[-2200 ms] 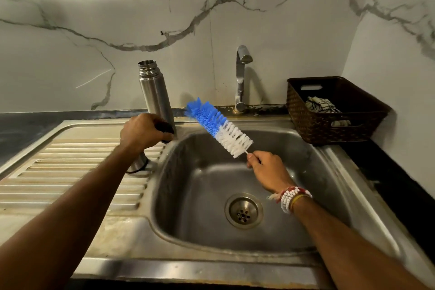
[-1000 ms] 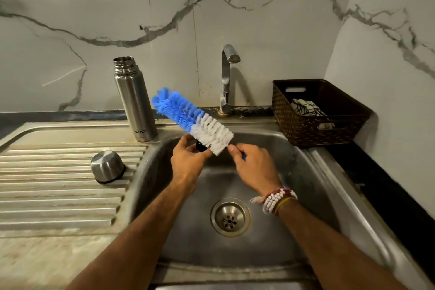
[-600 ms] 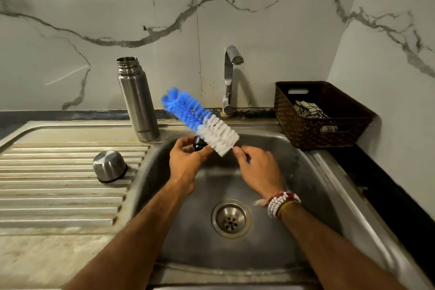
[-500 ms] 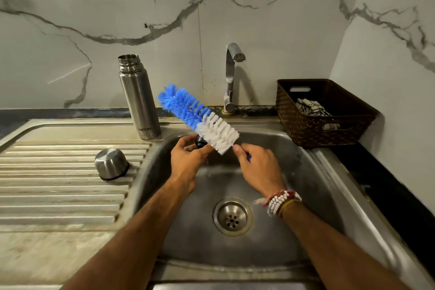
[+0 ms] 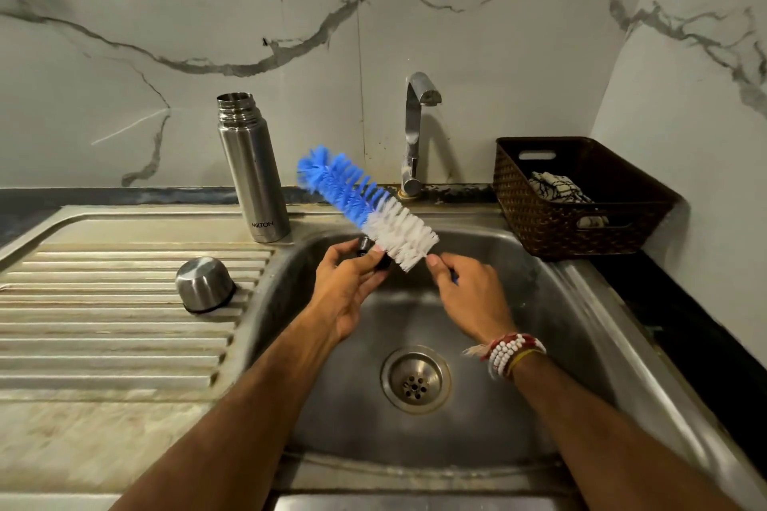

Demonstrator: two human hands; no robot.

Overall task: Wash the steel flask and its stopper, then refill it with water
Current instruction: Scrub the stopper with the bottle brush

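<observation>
The steel flask [image 5: 253, 174] stands upright and uncapped at the back corner of the draining board. Its steel cup lid [image 5: 204, 284] lies mouth down on the ribbed board. Over the sink basin [image 5: 552, 328], my left hand [image 5: 346, 286] holds the small black stopper [image 5: 373, 253] between fingers and thumb. My right hand [image 5: 465, 295] grips the handle of a bottle brush [image 5: 367, 207] with blue and white bristles. The white bristles rest against the stopper; the blue end points up and to the left.
A steel tap [image 5: 415, 133] stands behind the basin, with no water running. A brown woven basket [image 5: 581, 228] with a cloth inside sits on the right counter. The drain [image 5: 415, 380] is at the basin's centre. Marble walls close the back and right.
My left hand let go of the flask, which now stands on the board, and took the stopper over the basin. The brush has stayed against the stopper, shifting only slightly.
</observation>
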